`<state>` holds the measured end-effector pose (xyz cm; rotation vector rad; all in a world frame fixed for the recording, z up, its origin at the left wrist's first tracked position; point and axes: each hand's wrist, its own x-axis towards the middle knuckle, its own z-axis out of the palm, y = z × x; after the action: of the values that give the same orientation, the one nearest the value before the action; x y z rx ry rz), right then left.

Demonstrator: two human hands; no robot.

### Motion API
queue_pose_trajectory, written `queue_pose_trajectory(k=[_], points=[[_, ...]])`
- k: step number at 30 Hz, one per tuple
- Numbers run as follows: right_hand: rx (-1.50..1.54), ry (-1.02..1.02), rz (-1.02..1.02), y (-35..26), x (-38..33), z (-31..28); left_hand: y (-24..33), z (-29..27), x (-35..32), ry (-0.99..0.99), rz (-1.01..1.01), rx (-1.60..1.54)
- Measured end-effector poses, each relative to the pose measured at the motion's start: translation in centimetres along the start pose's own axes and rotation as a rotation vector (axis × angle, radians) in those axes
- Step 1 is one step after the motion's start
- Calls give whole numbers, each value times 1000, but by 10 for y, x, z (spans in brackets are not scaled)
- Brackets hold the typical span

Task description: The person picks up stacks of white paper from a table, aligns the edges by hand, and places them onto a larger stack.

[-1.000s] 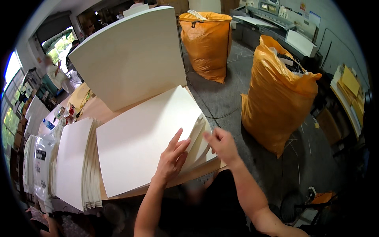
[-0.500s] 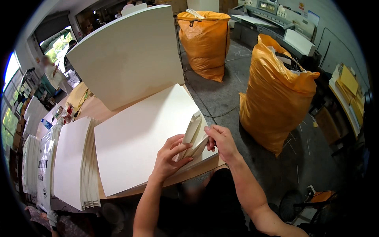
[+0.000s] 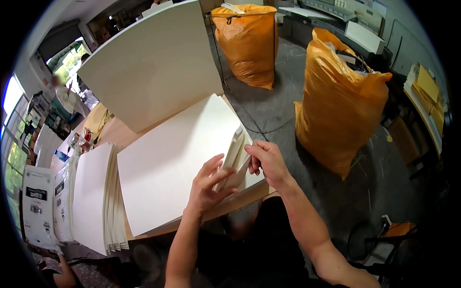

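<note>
A folded white paper piece [image 3: 235, 176] with creased, partly spread layers stands tilted over the right end of a broad stack of white sheets [image 3: 168, 168]. My right hand [image 3: 267, 162] is closed, pinching the paper's upper right edge between thumb and fingers. On the piece's left side is my left hand [image 3: 209, 185], open, its fingers spread and thumb apart, resting against the paper. The palm side of that hand is hidden. Behind the stack, a tall block of large white boards [image 3: 153, 67] stands upright on the wooden table [image 3: 126, 132].
More white stacks [image 3: 91, 197] stand left, beside plastic-wrapped packs [image 3: 38, 206]; a co-worker's arm [image 3: 65, 269] reaches up to these. Two full orange sacks [image 3: 343, 105] [image 3: 247, 45] stand on the floor to the right. A person [image 3: 69, 98] is at the far left.
The left hand's fingers have spread and lifted slightly from the folded paper, while the right hand keeps its pinch. At far left, a wrapped pack now shows its printed face. The view has shifted slightly.
</note>
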<state>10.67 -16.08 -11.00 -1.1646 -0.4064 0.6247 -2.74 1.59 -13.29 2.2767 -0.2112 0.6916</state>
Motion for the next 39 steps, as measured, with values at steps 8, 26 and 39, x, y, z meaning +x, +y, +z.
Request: queue_pose_trajectory(k=[8, 26, 39], points=[[-891, 433, -682, 18, -36, -6, 0, -1, -2, -24, -96, -90], [-836, -25, -477, 50, -46, -32, -7, 7, 4, -227, 69, 388], [-1133, 91, -44, -28, -39, -15, -10, 9, 2, -100, 48, 174]])
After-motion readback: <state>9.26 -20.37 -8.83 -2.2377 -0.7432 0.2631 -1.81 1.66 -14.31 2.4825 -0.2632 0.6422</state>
